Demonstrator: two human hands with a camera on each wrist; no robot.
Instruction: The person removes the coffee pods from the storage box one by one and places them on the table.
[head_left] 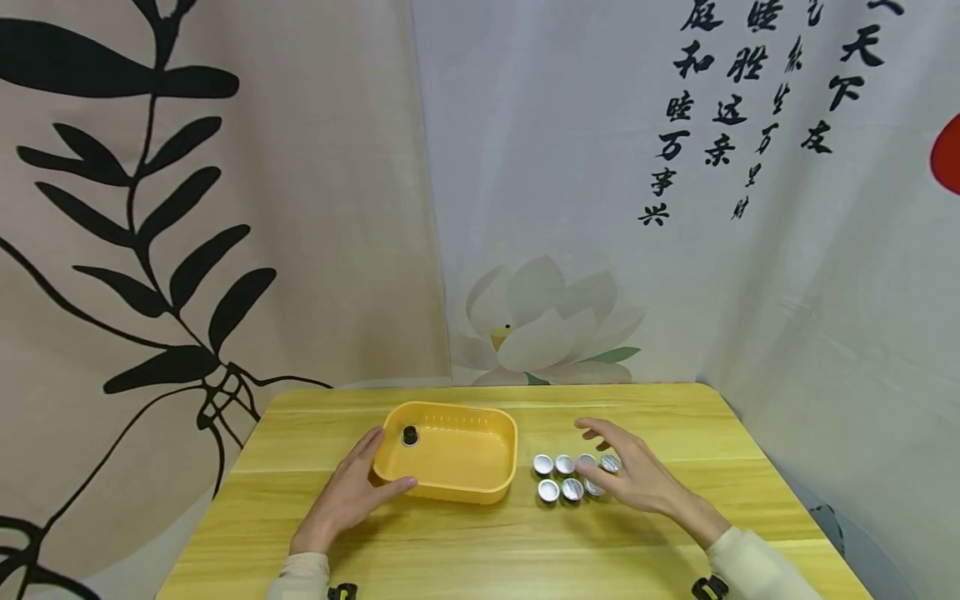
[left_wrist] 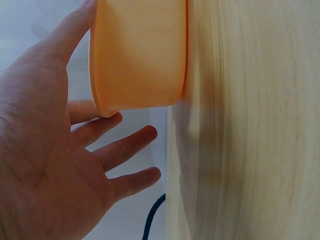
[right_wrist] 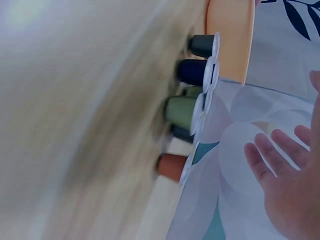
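Note:
A yellow plastic tray (head_left: 468, 458) lies on the table with one dark coffee capsule (head_left: 410, 435) near its left end. At the tray's left front corner is my left hand (head_left: 348, 493), fingers spread, with fingertips and thumb at the rim. My right hand (head_left: 637, 473) hovers over the right end of two short rows of foil-lidded capsules (head_left: 548, 491), hiding part of them. Its fingers are loosely bent, with nothing held. From the side, the right wrist view shows a navy capsule (right_wrist: 192, 72), a green capsule (right_wrist: 179, 111) and a brown capsule (right_wrist: 171, 166), lids up.
The light wooden table (head_left: 450, 554) ends at a hanging cloth backdrop (head_left: 360, 250) printed with plants and writing. A dark cord (left_wrist: 154, 215) shows past the table edge in the left wrist view.

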